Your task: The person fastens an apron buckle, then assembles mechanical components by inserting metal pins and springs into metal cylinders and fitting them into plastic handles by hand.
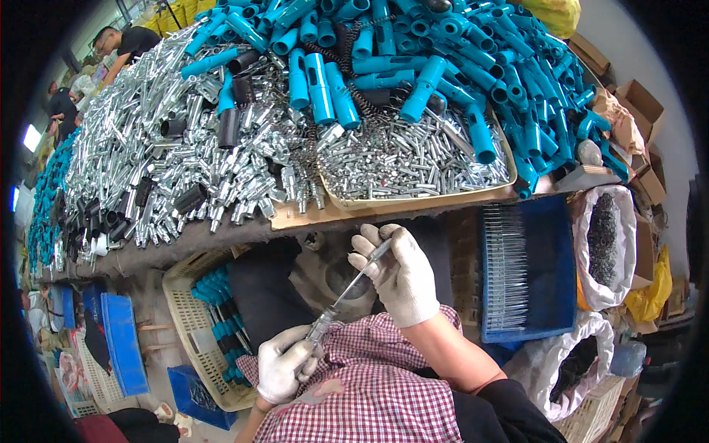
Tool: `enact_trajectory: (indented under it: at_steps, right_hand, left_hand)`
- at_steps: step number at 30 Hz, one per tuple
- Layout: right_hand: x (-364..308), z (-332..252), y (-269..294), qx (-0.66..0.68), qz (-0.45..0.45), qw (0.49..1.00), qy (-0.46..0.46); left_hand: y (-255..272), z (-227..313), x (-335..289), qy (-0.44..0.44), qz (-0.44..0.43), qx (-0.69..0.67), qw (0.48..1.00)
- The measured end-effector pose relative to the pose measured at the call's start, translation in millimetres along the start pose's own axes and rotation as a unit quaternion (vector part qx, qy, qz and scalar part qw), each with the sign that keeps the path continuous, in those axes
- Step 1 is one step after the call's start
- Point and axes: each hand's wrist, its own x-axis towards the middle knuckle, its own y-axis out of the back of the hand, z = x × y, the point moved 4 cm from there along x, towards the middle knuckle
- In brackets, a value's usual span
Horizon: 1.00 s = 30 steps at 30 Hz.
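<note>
Left fingers [297, 356] clamped on metal rod [350, 288], low; right fingers [363, 246] clamped higher.

Shiny metal rod [351, 289], matt cloth gloves [413, 286]

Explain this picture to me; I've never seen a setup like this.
No robot is at work: a person works by hand, wearing white gloves. The one picture comes from a wide fisheye camera on the person's head, looking down, so its left is their left and straight edges curve. The left hand and the right hand together hold a slim metal piece, the left at its thicker lower end, the right near its upper end. On the workbench beyond lie a heap of silvery metal parts, a pile of teal tubes and a shallow tray of small metal pieces.
</note>
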Motion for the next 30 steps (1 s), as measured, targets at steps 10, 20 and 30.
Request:
enact_trajectory:
  at_steps: [10, 20, 30]
  right_hand:
    - [4, 5, 2, 0.063, -0.029, 0.997, -0.024]
    - [2, 8, -1, 0.103, -0.084, 0.990, -0.055]
    - [-2, 10, 1, 0.076, -0.073, 0.993, -0.059]
  left_hand:
    - [22, -4, -5, -0.028, 0.010, 0.003, 1.000]
    - [21, 3, -5, -0.070, 0.048, 0.037, 0.996]
    - [20, 4, -4, -0.072, 0.047, 0.024, 0.996]
